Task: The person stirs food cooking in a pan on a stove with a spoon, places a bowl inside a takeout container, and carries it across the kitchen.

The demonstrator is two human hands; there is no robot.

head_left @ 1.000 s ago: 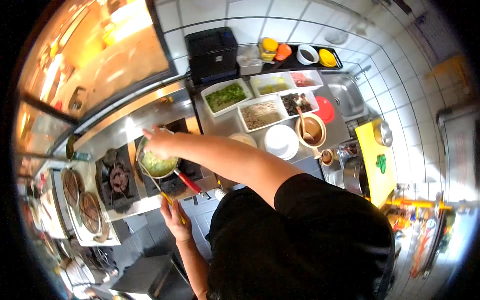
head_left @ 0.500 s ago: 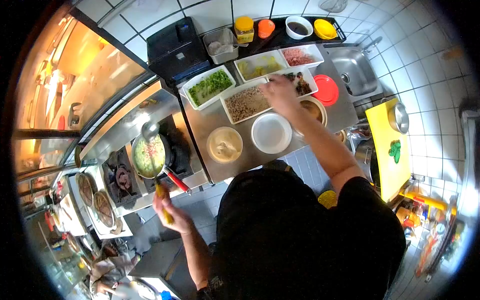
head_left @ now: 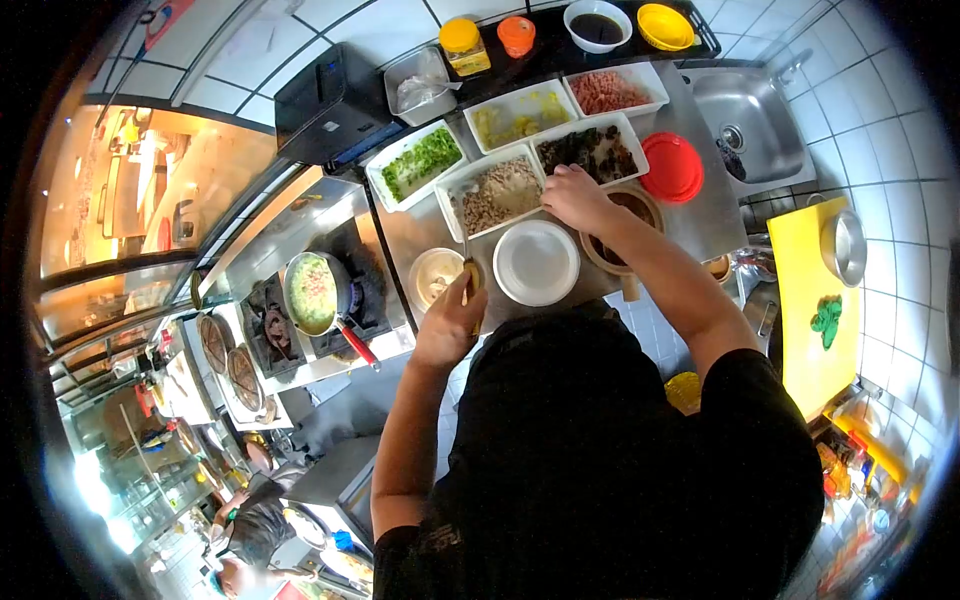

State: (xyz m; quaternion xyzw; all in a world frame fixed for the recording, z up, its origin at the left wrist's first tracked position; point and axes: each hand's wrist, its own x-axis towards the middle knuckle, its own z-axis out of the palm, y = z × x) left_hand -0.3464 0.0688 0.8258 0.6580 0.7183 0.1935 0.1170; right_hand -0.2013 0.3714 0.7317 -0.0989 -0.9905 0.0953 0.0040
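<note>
While left hand (head_left: 450, 322) clamps fingers round yellow-handled utensil (head_left: 470, 268), thin shaft runs near-vertical up picture to white tray (head_left: 507, 220) of crumbly mince, centre frame; utensil's head unclear. Right hand (head_left: 578, 198) nearer dark-food tray (head_left: 626, 181), which lies just above fingers in picture, long axis slanting up rightward; ragged, shreddy contents. Right fingers curled; cannot tell if pinching anything. Smooth white round bowl (head_left: 536, 262) on steel counter (head_left: 400, 235) between hands. Left of frame: round pan (head_left: 312, 328), red handle, pale-green lumpy mixture.
</note>
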